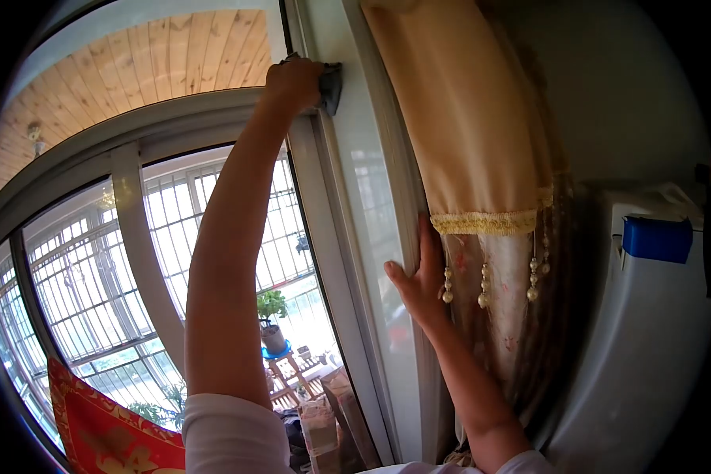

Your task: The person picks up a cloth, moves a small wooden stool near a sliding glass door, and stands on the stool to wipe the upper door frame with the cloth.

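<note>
My left hand (294, 85) is raised high at the top middle, its fingers closed round a dark grey cloth (331, 87) that lies against the white door frame (363, 158). Lower down on the right, my right hand (422, 276) rests on the edge of the same frame, thumb and fingers apart, with nothing visible in it. Beside that hand hangs a gold curtain (470, 118) with a fringed hem and beaded tassels (484, 286).
Glass panes with barred windows (87, 268) fill the left. Behind the glass are a potted plant (272, 336) and cardboard boxes (320, 426). A red cloth (110, 426) hangs lower left. At right, a blue object (657, 239) is on a white appliance (647, 332).
</note>
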Demonstrator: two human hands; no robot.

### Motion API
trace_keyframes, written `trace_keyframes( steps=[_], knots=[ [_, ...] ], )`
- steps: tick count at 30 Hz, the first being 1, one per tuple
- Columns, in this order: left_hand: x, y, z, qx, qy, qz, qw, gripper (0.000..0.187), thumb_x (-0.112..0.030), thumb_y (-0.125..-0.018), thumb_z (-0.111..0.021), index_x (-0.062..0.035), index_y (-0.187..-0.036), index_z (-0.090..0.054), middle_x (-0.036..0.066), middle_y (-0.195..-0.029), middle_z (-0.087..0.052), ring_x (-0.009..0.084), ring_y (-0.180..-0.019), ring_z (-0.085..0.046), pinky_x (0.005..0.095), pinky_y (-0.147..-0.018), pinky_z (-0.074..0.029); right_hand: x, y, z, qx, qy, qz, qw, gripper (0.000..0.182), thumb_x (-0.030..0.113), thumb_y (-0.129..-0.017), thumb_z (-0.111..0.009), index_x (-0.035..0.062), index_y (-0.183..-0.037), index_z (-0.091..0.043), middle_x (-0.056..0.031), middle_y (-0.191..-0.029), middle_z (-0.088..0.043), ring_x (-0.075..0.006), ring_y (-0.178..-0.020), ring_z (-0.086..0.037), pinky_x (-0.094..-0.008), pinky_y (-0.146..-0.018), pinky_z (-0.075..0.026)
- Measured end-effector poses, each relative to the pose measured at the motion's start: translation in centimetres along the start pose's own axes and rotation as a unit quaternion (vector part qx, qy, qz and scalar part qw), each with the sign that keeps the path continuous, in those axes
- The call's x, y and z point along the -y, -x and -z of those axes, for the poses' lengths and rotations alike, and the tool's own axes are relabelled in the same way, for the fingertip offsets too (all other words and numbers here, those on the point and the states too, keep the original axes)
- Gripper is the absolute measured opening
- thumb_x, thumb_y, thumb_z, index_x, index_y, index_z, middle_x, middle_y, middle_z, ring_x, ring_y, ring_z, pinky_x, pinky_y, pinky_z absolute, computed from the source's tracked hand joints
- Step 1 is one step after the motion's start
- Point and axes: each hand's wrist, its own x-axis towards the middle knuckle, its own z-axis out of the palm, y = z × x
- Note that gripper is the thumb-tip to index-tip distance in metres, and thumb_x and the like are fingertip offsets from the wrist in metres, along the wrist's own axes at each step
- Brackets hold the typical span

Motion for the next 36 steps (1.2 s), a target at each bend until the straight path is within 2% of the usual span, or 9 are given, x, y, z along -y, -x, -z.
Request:
trace_keyframes(
  steps=[2,4,7,13,19,24,26,30,36],
  knots=[
    [-0.6,0.4,0.9,0.012,0.003,-0.014,1.0,0.032,-0.013,-0.074,-0.057,-0.0102,-0.106,-0.06,0.012,-0.102,-0.062,0.0324,-0.095,-0.061,0.0428,-0.078,-0.05,0.6,-0.2,0.4,0.015,0.026,-0.003,1.0,0.081,0.026,-0.077,-0.063,-0.0035,-0.14,-0.021,-0.0225,-0.14,-0.03,-0.0326,-0.13,-0.03,-0.0413,-0.108,-0.023],
    [-2.2,1.1,1.8,-0.169,0.182,0.146,0.958,0.025,-0.011,-0.078,-0.052,-0.01,-0.103,-0.055,0.015,-0.097,-0.063,0.0342,-0.099,-0.058,0.0466,-0.082,-0.048,1.1,-0.2,0.5,0.032,0.05,-0.006,0.998,0.08,0.024,-0.078,-0.06,-0.0047,-0.14,-0.019,-0.023,-0.141,-0.028,-0.0329,-0.131,-0.028,-0.0422,-0.108,-0.022],
    [-5.9,0.1,-0.4,-0.194,0.291,0.264,0.899,0.027,-0.01,-0.079,-0.051,-0.0095,-0.107,-0.05,0.017,-0.097,-0.062,0.0368,-0.097,-0.058,0.0478,-0.081,-0.048,1.6,-0.4,0.7,0.048,0.063,-0.035,0.996,0.081,0.023,-0.078,-0.06,-0.0039,-0.14,-0.018,-0.0234,-0.143,-0.025,-0.0339,-0.133,-0.025,-0.0427,-0.109,-0.02],
    [-4.8,-3.9,-3.5,-0.25,0.29,0.175,0.907,0.024,-0.01,-0.078,-0.054,-0.0009,-0.099,-0.048,0.023,-0.098,-0.059,0.0412,-0.092,-0.058,0.0479,-0.08,-0.047,0.5,-0.1,0.2,0.02,0.035,0.001,0.999,0.084,0.032,-0.078,-0.063,-0.0027,-0.141,-0.02,-0.0231,-0.141,-0.028,-0.0339,-0.131,-0.029,-0.0417,-0.107,-0.023],
    [-1.5,-9.1,-4.4,-0.266,0.393,0.094,0.876,0.034,-0.025,-0.083,-0.049,-0.0017,-0.108,-0.054,0.023,-0.107,-0.059,0.0455,-0.099,-0.054,0.0493,-0.086,-0.043,-0.4,0.1,0.2,0.016,0.062,0.02,0.998,0.084,0.034,-0.079,-0.063,-0.0032,-0.141,-0.02,-0.0236,-0.142,-0.027,-0.034,-0.132,-0.027,-0.0418,-0.108,-0.022],
    [-4.2,-4.0,-4.4,-0.241,0.329,0.084,0.909,0.032,-0.015,-0.085,-0.044,-0.004,-0.114,-0.049,0.021,-0.113,-0.055,0.0432,-0.098,-0.055,0.0486,-0.085,-0.045,0.8,-0.3,0.5,0.048,0.09,0.003,0.995,0.081,0.032,-0.081,-0.058,-0.0031,-0.141,-0.017,-0.0248,-0.144,-0.023,-0.0369,-0.134,-0.023,-0.044,-0.109,-0.019],
    [-5.7,-0.4,-5.2,-0.312,0.291,0.027,0.904,0.037,-0.009,-0.082,-0.046,-0.0043,-0.119,-0.045,0.02,-0.115,-0.053,0.0413,-0.099,-0.055,0.0474,-0.084,-0.047,1.1,-0.3,0.6,0.047,0.104,-0.002,0.994,0.081,0.032,-0.081,-0.058,-0.0027,-0.141,-0.017,-0.0251,-0.144,-0.024,-0.0372,-0.134,-0.024,-0.0437,-0.109,-0.019],
    [-9.0,7.9,-3.3,-0.157,0.339,0.061,0.926,0.043,-0.001,-0.079,-0.046,0.0011,-0.122,-0.041,0.022,-0.121,-0.048,0.0393,-0.106,-0.052,0.0467,-0.085,-0.047,1.0,-0.2,0.5,0.045,0.062,-0.018,0.997,0.083,0.036,-0.081,-0.058,-0.0021,-0.142,-0.015,-0.0233,-0.144,-0.023,-0.035,-0.135,-0.022,-0.0443,-0.109,-0.018],
    [-10.5,12.3,-4.7,-0.174,0.348,0.055,0.92,0.052,0.0,-0.078,-0.046,0.0022,-0.129,-0.033,0.025,-0.128,-0.042,0.0428,-0.108,-0.05,0.0479,-0.085,-0.046,0.3,-0.2,0.2,0.01,0.04,-0.016,0.999,0.083,0.028,-0.075,-0.064,0.0002,-0.141,-0.022,-0.0209,-0.141,-0.03,-0.0319,-0.13,-0.031,-0.0406,-0.107,-0.025]
  ],
)
